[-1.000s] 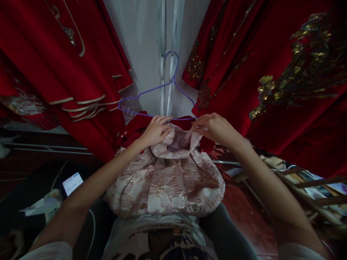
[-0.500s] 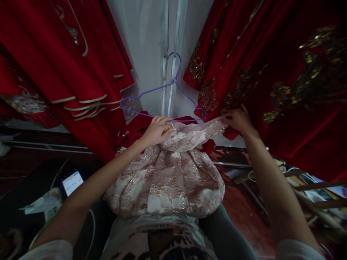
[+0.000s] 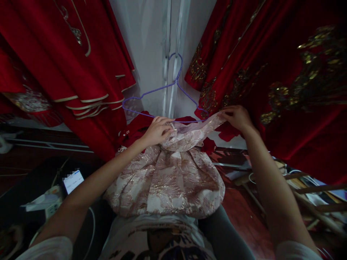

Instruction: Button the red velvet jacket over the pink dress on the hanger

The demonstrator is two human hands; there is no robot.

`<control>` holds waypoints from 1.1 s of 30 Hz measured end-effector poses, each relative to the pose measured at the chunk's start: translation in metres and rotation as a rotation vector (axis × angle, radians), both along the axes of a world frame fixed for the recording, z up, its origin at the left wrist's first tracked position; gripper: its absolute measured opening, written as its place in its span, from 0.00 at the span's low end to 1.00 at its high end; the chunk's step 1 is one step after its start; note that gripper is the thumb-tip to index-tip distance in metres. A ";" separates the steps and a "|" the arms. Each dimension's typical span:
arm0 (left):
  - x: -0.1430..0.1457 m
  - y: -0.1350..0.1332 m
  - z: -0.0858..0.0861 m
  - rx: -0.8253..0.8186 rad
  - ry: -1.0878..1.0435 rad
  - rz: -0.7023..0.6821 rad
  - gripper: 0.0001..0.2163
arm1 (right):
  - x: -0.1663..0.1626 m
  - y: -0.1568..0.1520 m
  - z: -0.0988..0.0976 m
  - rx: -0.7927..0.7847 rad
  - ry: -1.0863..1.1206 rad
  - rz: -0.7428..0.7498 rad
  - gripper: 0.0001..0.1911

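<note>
A pink and gold brocade garment [image 3: 165, 180] lies bunched on my lap, its top edge lifted. My left hand [image 3: 157, 130] is closed on that top edge near the middle. My right hand [image 3: 237, 117] is closed on the same edge further right, stretching the cloth out toward the hanging red clothes. Just behind both hands a purple wire hanger [image 3: 166, 94] hangs from a white rail, with a dark red garment [image 3: 135, 126] draped on its bottom bar.
Red embroidered garments hang on the left [image 3: 67, 61] and on the right [image 3: 284, 79]. A lit phone [image 3: 72, 181] lies on a dark surface at lower left. Wooden slats and papers [image 3: 311, 184] sit at lower right.
My right hand has pulled the garment's top edge from the middle out to the right, spreading the cloth along the hanger's bar. My left hand has stayed in place.
</note>
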State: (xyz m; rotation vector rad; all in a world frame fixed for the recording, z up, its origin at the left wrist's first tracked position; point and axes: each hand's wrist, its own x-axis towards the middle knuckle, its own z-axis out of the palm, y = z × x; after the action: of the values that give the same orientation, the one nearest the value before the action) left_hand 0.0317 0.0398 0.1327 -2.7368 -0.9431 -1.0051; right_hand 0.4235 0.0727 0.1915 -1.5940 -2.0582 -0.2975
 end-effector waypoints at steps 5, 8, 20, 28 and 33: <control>0.000 0.000 0.001 0.000 -0.017 0.008 0.10 | 0.001 0.007 -0.001 -0.031 -0.141 -0.101 0.16; -0.001 -0.002 0.002 -0.009 -0.017 -0.001 0.10 | -0.003 0.006 -0.002 -0.004 -0.156 -0.102 0.18; 0.016 0.009 -0.005 -0.104 -0.127 -0.124 0.08 | -0.064 0.000 0.015 0.204 0.191 0.095 0.23; 0.014 0.022 0.008 -0.247 -0.243 -0.198 0.09 | -0.111 0.010 -0.003 0.239 0.441 0.165 0.27; -0.054 0.042 0.040 -0.144 -0.463 0.064 0.14 | -0.100 0.003 -0.009 0.286 0.449 0.189 0.23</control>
State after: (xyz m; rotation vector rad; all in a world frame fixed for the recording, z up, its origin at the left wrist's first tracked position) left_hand -0.0222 0.0822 0.1723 -2.6077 -1.1933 -1.6614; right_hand 0.3237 0.0759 0.1827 -1.1605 -1.7132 -0.1403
